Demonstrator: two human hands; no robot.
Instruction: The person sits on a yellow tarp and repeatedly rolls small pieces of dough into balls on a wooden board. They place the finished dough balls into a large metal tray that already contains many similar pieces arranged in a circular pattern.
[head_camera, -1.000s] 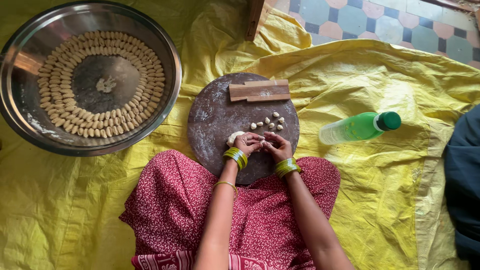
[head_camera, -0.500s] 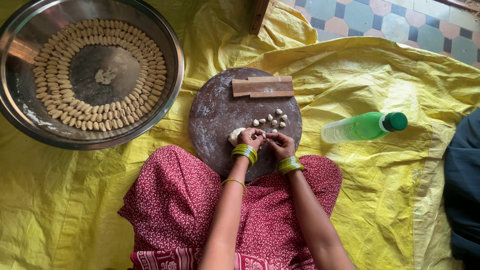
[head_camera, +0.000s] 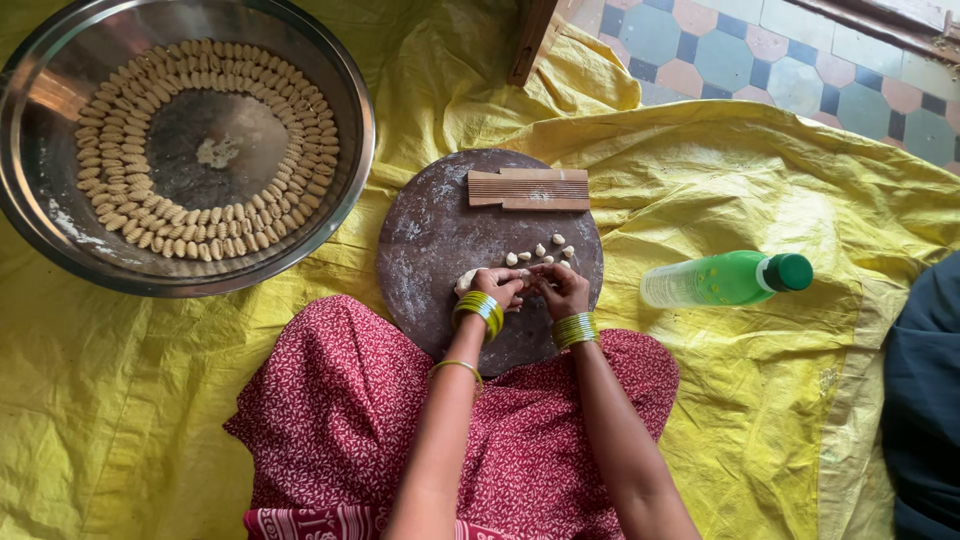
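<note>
My left hand (head_camera: 497, 286) and my right hand (head_camera: 561, 289) meet over the near part of a round dark board (head_camera: 430, 235). Both pinch at a pale lump of dough (head_camera: 466, 280) that shows beside the left hand. Several small dough pieces (head_camera: 540, 252) lie on the board just beyond my fingers. A ridged wooden block (head_camera: 530, 189) rests at the board's far edge. Green bangles sit on both wrists.
A large steel bowl (head_camera: 340, 85) at the upper left holds rings of several shaped dough pieces (head_camera: 225, 225). A green plastic bottle (head_camera: 725, 279) lies on its side to the right. A yellow sheet (head_camera: 760, 190) covers the floor. Dark cloth (head_camera: 925, 400) is at the right edge.
My hands stay together at the dough with small finger movements. The view has shifted slightly.
</note>
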